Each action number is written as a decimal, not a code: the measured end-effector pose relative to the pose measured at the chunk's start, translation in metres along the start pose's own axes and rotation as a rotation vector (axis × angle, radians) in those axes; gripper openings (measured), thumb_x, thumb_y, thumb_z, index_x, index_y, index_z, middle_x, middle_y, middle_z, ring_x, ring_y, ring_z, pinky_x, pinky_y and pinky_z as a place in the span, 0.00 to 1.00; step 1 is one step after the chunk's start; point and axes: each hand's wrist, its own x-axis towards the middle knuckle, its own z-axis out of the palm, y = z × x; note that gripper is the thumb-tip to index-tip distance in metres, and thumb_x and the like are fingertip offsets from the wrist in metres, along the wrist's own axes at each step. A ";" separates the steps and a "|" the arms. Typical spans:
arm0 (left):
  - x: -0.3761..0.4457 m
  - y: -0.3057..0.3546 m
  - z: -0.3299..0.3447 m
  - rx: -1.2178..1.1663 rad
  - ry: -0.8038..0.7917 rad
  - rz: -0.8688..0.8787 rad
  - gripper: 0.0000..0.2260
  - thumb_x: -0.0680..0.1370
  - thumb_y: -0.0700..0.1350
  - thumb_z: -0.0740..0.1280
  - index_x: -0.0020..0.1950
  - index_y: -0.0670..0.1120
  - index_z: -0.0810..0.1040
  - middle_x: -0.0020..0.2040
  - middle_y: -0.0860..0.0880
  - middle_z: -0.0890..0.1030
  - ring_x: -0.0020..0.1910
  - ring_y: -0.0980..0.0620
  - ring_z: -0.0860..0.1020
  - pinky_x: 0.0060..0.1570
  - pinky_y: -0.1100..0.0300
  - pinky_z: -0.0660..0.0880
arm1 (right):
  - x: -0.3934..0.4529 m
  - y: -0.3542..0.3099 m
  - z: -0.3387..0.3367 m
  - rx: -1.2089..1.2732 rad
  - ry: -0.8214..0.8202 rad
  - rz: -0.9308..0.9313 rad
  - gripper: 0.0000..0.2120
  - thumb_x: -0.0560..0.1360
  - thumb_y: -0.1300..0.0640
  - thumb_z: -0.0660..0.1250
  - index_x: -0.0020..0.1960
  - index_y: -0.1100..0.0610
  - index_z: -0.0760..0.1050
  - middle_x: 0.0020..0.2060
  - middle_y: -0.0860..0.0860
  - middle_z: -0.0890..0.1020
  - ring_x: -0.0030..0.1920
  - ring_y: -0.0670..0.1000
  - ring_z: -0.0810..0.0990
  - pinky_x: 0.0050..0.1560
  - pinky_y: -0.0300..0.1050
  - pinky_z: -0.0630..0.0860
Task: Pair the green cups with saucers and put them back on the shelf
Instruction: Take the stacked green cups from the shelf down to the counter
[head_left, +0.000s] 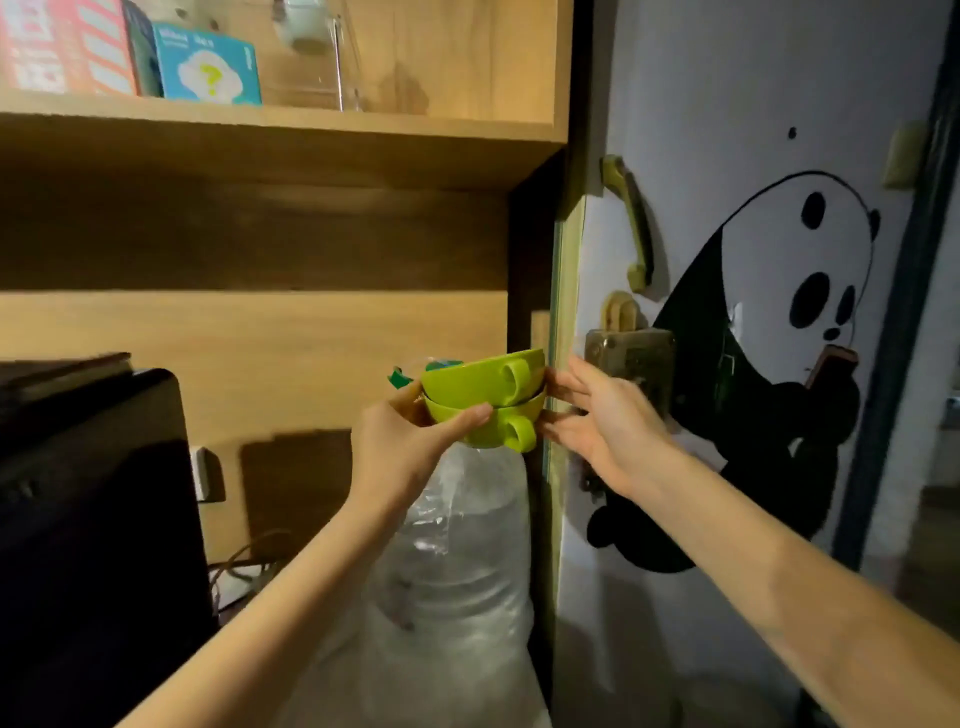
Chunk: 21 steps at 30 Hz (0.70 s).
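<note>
Two green cups stacked, no saucers in sight yet

We've got the stacked green cups (485, 402) held in mid-air in front of the wooden shelf unit (260, 332), just above a big plastic water bottle (457, 561). Our left hand (410, 447) pinches the lower cup from 9 o'clock, thumb across its front. Our right hand (602, 421) sits at 3 o'clock, fingers spread, tips just touching the rims. Handles point toward us. Risk: the top cup looks loosely nested, so any tilt could slide it off.
</note>
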 end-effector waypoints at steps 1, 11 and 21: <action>-0.012 -0.014 0.000 0.043 0.019 -0.004 0.15 0.62 0.47 0.77 0.47 0.54 0.80 0.44 0.52 0.85 0.43 0.59 0.83 0.42 0.68 0.77 | -0.003 0.015 -0.007 -0.003 0.024 0.015 0.15 0.80 0.54 0.56 0.57 0.64 0.73 0.42 0.52 0.79 0.48 0.55 0.79 0.52 0.50 0.76; -0.124 -0.126 0.003 0.058 0.052 -0.166 0.30 0.61 0.41 0.78 0.61 0.53 0.73 0.53 0.54 0.81 0.53 0.61 0.79 0.54 0.66 0.76 | -0.050 0.149 -0.059 0.004 0.147 0.206 0.10 0.75 0.58 0.65 0.53 0.61 0.77 0.43 0.55 0.81 0.45 0.52 0.81 0.52 0.49 0.76; -0.213 -0.203 -0.003 0.223 -0.014 -0.387 0.36 0.57 0.48 0.80 0.63 0.54 0.71 0.54 0.55 0.80 0.50 0.71 0.77 0.53 0.70 0.73 | -0.092 0.260 -0.102 0.067 0.240 0.395 0.07 0.74 0.64 0.64 0.52 0.60 0.76 0.40 0.57 0.80 0.39 0.52 0.80 0.37 0.43 0.80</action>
